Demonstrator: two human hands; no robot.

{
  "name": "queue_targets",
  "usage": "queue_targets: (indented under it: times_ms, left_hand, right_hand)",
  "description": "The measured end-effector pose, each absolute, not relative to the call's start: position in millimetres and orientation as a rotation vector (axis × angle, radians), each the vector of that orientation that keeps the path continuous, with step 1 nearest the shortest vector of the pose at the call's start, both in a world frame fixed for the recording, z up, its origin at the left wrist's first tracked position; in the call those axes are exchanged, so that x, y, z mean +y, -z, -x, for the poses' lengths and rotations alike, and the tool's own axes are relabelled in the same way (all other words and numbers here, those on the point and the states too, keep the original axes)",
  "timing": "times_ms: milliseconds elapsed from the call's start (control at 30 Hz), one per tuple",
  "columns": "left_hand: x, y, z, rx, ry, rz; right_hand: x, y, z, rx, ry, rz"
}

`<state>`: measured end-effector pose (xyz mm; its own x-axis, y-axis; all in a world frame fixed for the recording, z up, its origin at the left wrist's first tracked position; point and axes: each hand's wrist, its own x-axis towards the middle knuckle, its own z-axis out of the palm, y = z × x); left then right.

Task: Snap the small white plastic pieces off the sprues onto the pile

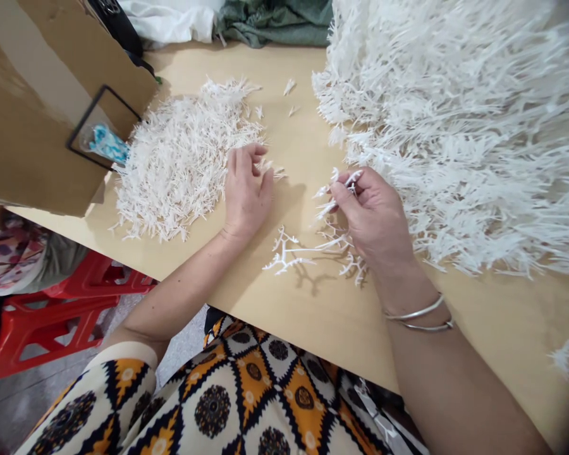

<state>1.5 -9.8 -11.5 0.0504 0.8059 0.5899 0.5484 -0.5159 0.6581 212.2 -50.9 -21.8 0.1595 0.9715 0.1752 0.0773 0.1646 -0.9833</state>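
1. A white branched frame hangs just over the desk near its front edge and casts a shadow on it.
2. The right hand is at the frame's right. Its fingers pinch the frame's upper sprigs and the palm hides the middle part.
3. The left hand lies up and left of the frame. Its fingers are curled together over a few loose pieces, but whether they grip one cannot be told.
4. Further left of the frame lies a pile of loose white pieces, and a cardboard box covers its far edge.
5. Right of the frame is a big heap of frames, cut off by the picture edge. Single frames in it are hard to make out.
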Motion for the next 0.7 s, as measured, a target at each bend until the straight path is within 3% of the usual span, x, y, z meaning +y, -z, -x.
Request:
queue_targets:
  times_ms: [233,700]
  left_hand:
    - [-19.0,7.0,-12.1,1.079,-1.182,-2.368]
    - [-24.9,-0.4,-21.9,0.822,-1.007,-2.193]
  right_hand:
    - [-50.9,18.2,-211.6,-1.203,-1.047,1.166]
    - [-56.0,21.5,-205.6,-1.301,-0.885,1.265]
